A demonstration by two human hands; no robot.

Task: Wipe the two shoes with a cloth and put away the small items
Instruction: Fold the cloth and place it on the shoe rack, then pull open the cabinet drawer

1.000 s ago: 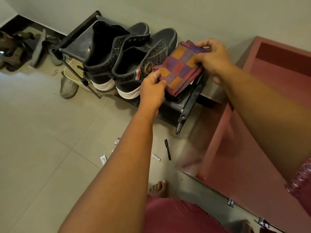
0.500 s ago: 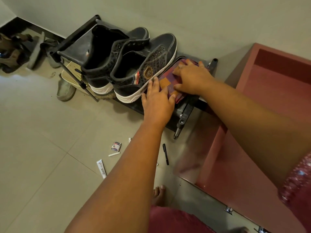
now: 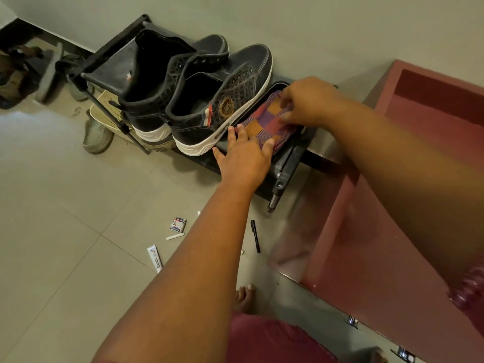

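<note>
Two black high-top shoes with white soles, the left shoe (image 3: pixel 157 82) and the right shoe (image 3: pixel 222 100), stand side by side on a black shoe rack (image 3: pixel 110 66). A folded checked cloth (image 3: pixel 264 121) in purple, orange and red lies on the rack just right of the shoes. My left hand (image 3: pixel 243 158) rests flat on the cloth's near end, fingers straight. My right hand (image 3: pixel 306 100) is at its far end, curled fingers and thumb pinching the fabric. On the floor lie a small box (image 3: pixel 178 224), a white stick (image 3: pixel 175 236), a white tube (image 3: pixel 154 258) and a black pen (image 3: pixel 255 235).
A maroon cabinet (image 3: pixel 392 205) fills the right side, close to the rack's end. Grey sandals (image 3: pixel 97 134) and other footwear (image 3: pixel 15 74) lie on the tiled floor to the left. My bare foot (image 3: pixel 243 297) stands near the pen.
The cloth, held up beside the shoes a second ago, now lies on the rack. My left hand flattened onto its near end; my right hand shifted to its far end.
</note>
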